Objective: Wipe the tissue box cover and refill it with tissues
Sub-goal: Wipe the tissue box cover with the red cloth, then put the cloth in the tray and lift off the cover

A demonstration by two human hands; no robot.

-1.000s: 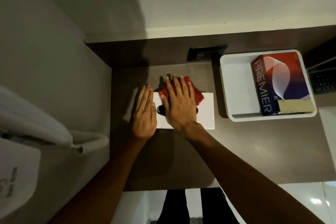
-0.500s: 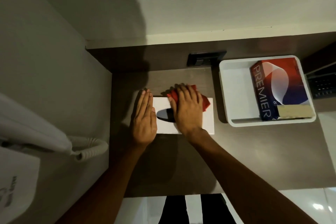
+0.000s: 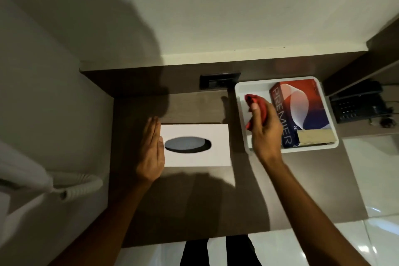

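— What's on the brown desk (image 3: 291,190)?

— A white tissue box cover (image 3: 195,145) lies flat at its middle, oval slot up. To the right, a white tray (image 3: 243,93) holds a red-and-blue tissue box (image 3: 301,112) reading "PREMIER".

— And the hands?

— The left hand (image 3: 150,150) lies flat with fingers straight, grasping nothing, against the cover's left end. The right hand (image 3: 264,128), over the tray's left part, is clenched around a red cloth (image 3: 257,104).

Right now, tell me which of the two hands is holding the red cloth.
The right hand. It grips the bunched red cloth above the white tray, while the left hand lies flat and empty against the white tissue box cover's left end.
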